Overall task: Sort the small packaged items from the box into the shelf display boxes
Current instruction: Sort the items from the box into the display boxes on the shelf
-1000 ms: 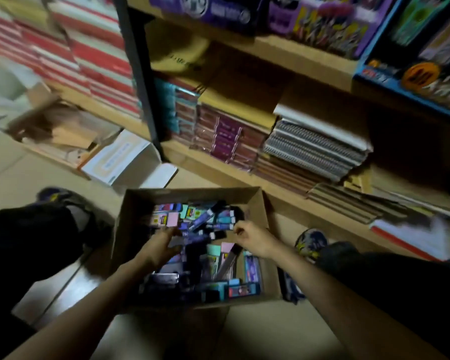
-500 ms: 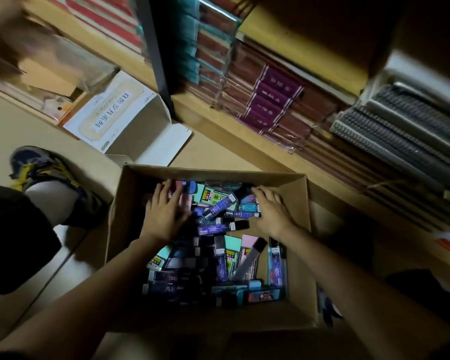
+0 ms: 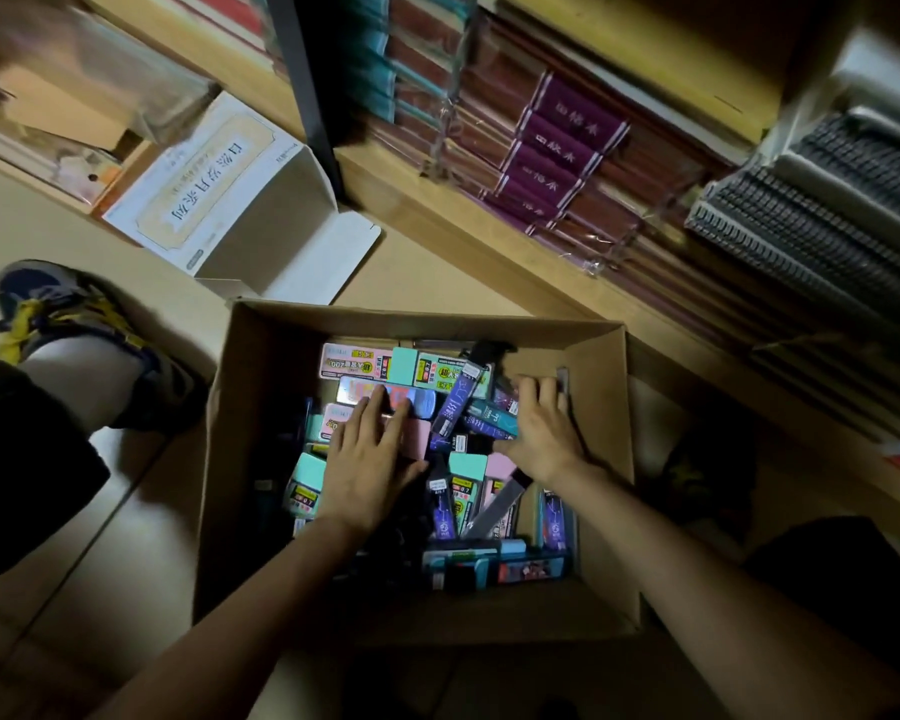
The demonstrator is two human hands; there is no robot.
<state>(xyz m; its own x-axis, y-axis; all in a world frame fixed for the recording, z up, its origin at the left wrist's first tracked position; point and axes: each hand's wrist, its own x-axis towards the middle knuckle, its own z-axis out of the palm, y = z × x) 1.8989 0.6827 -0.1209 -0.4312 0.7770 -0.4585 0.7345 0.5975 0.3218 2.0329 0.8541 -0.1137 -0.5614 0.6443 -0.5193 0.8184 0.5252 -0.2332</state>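
L hand [image 3: 370, 462], R hand [image 3: 544, 433]: grips unclenched, flat on packs [image 3: 440, 371] in box [image 3: 596, 407]; packs beneath hidden.

Open cardboard box [image 3: 601, 407] on floor, jumbled with small colourful packets [image 3: 440, 376].

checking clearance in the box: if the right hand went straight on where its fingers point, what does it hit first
Probably the far wall of the cardboard box: ahead of the right hand only bare cardboard shows. A slim dark pack lies just beside its fingers, though depth is hard to judge.
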